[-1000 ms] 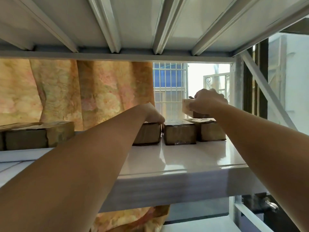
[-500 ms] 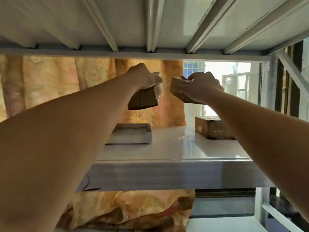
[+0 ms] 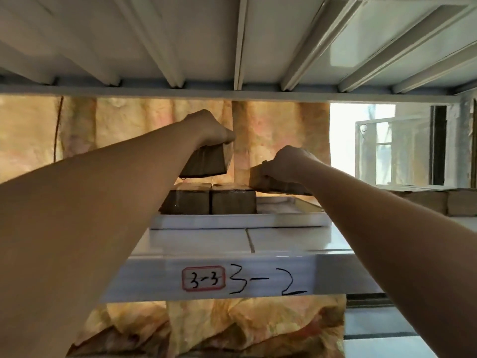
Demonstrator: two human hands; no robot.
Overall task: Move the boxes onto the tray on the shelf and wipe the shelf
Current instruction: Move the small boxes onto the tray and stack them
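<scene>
While your right grip curls over the top of the right box, holding it low and just right of the two boxes already in the tray, the tray's bare right part lies below that box and a little toward you. By my reading, that makes it the nearer one to set down. Its long axis seems to run left to right, slightly tilted. Your left grip clasps the left box from above, higher up, over the two seated boxes, with no free tray floor under it. Both grips' fingertips are hidden behind their boxes, and your left arm cuts off the tray's left end. Spare boxes sit on the shelf, well to the right.
</scene>
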